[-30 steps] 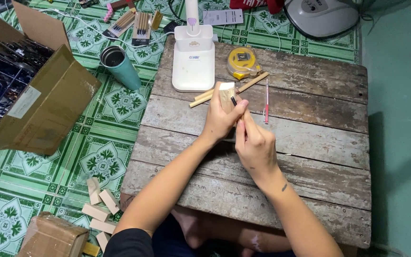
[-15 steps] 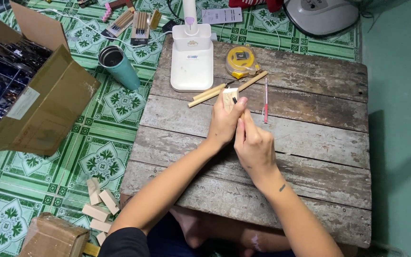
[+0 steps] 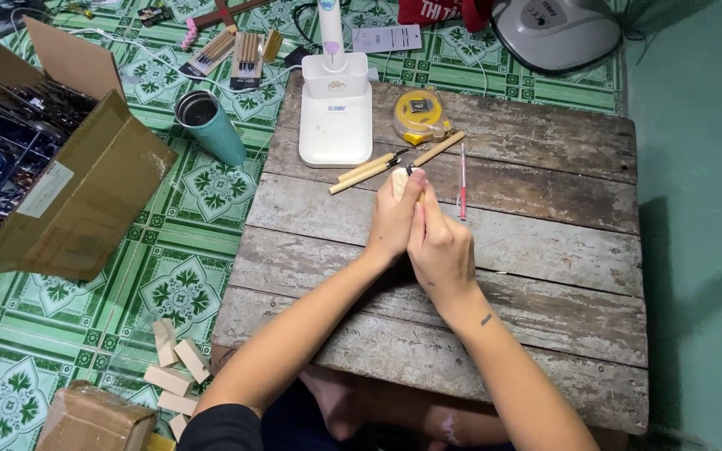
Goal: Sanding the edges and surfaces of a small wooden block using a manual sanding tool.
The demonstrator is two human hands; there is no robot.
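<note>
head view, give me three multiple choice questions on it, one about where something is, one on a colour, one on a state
1. Where does the teal cup stand?
A. on the wooden table
B. on the tiled floor left of the table
C. inside the cardboard box

2. What colour is the tape measure?
A. yellow
B. blue
C. white

3. How are the left hand and right hand?
A. apart, flat on the table
B. pressed together around a small pale wooden piece
C. one lifting the cup

Answers:
1 B: it sits on green patterned tiles beside the wooden table.
2 A: its case is yellow.
3 B: both hands close on the piece.
</note>
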